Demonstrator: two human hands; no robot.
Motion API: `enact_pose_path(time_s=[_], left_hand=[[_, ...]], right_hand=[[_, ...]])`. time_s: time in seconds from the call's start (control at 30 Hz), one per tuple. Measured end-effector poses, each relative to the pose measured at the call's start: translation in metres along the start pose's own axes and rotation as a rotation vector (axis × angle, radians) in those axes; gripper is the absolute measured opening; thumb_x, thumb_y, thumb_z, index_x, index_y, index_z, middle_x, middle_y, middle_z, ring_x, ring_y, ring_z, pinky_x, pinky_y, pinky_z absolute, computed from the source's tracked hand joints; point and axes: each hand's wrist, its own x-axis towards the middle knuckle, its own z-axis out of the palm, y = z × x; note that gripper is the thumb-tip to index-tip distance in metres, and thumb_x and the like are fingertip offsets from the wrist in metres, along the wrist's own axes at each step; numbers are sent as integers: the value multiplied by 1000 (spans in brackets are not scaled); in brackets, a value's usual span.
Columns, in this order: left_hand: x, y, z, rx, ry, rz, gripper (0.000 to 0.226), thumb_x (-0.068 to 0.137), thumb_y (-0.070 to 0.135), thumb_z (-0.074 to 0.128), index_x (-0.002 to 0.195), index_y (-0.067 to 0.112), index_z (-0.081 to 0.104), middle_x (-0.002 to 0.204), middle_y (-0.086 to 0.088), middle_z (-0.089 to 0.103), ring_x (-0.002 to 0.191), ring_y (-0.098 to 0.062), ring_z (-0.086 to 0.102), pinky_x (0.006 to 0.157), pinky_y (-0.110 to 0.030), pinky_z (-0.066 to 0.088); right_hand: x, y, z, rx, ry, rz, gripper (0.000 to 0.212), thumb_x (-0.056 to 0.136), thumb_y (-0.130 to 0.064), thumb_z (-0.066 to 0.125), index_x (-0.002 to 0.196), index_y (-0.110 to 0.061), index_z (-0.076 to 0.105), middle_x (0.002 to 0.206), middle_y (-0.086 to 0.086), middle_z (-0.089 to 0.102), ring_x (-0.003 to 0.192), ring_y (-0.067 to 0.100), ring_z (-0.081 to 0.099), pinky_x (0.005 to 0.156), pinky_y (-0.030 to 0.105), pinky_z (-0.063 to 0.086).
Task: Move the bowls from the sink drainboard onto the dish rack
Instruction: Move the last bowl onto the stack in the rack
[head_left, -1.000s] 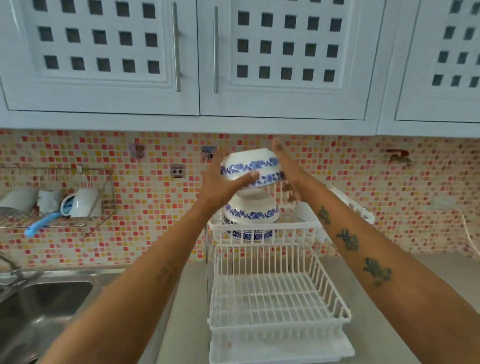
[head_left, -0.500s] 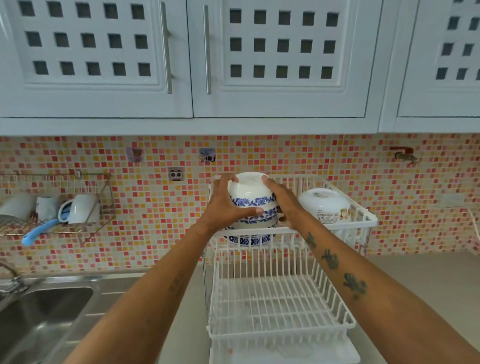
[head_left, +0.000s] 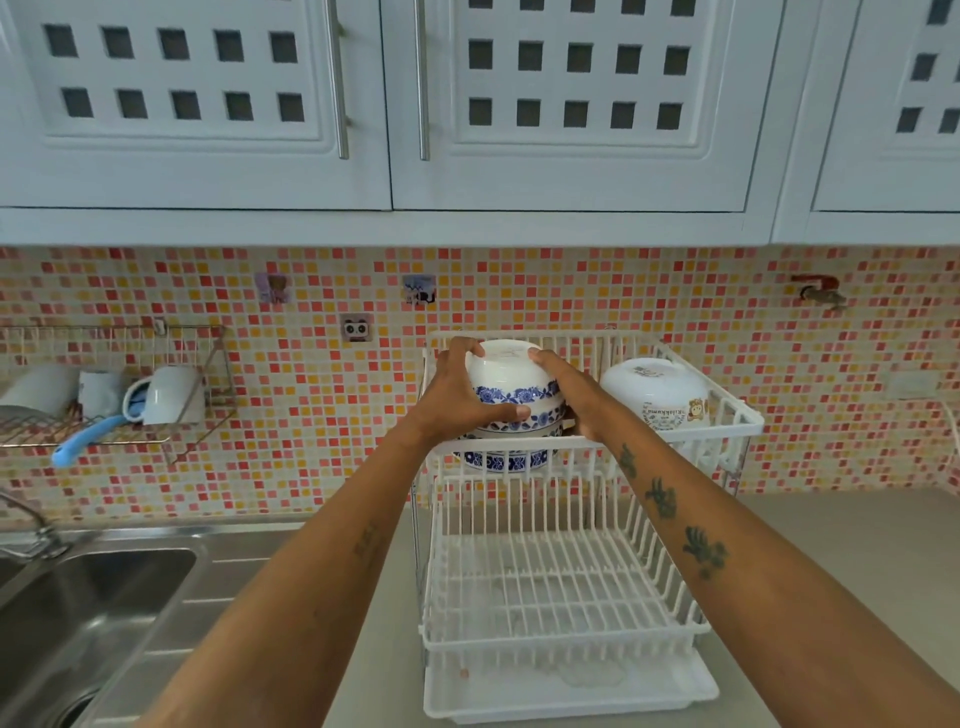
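While both hands (head_left: 457, 400) (head_left: 566, 395) clasp it with curled fingers, the top bowl (head_left: 511, 376) sits base-up on the stack

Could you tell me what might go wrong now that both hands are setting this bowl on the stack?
The upturned blue-patterned white bowl tops a stack on the white dish rack's upper tier; releasing it off-centre might topple it. The right hand works near the white printed bowl and could nudge it.

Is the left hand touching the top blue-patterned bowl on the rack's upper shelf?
Touching. The head view shows the left hand wrapped round the top bowl, thumb across its blue band.
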Motion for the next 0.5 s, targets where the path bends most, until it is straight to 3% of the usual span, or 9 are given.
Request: enact_pose_path(time_s=[0.07,0.17,0.23,0.4,0.5], left_hand=[[0,0,0,-9,-20,-26,85,59,38,90,121,26,33,130,-8,39,112,-29,53,86,-40,58],[0,0,-1,2,-45,-34,85,60,36,91,122,24,33,131,-7,40,112,-28,53,83,-33,56],[1,0,-1,8,-50,-34,85,62,34,91,123,21,33,132,-8,39,111,-28,51,81,-30,53],[3,0,1,19,-32,-65,85,63,31,90,125,20,33,132,-6,35,110,-25,47,78,-23,49],[4,1,5,13,-7,-85,84,66,36,88,127,21,32,132,-5,35,109,-23,48,72,-17,49]], right_hand=[[1,1,-1,-22,1,21,47,85,-57,53,118,-23,58,110,4,68,98,23,64,92,40,51],[1,2,0,-41,-21,32,37,90,-52,49,114,-24,55,105,2,65,90,17,61,74,31,49],[3,2,0,-52,-28,35,35,91,-51,47,114,-25,53,102,1,64,88,15,59,70,29,47],[12,5,-2,-63,-37,33,31,94,-49,44,114,-26,51,99,-2,63,88,14,58,91,37,47],[14,8,-2,-59,-34,36,25,96,-45,41,109,-27,51,91,-4,63,82,13,59,73,30,48]])
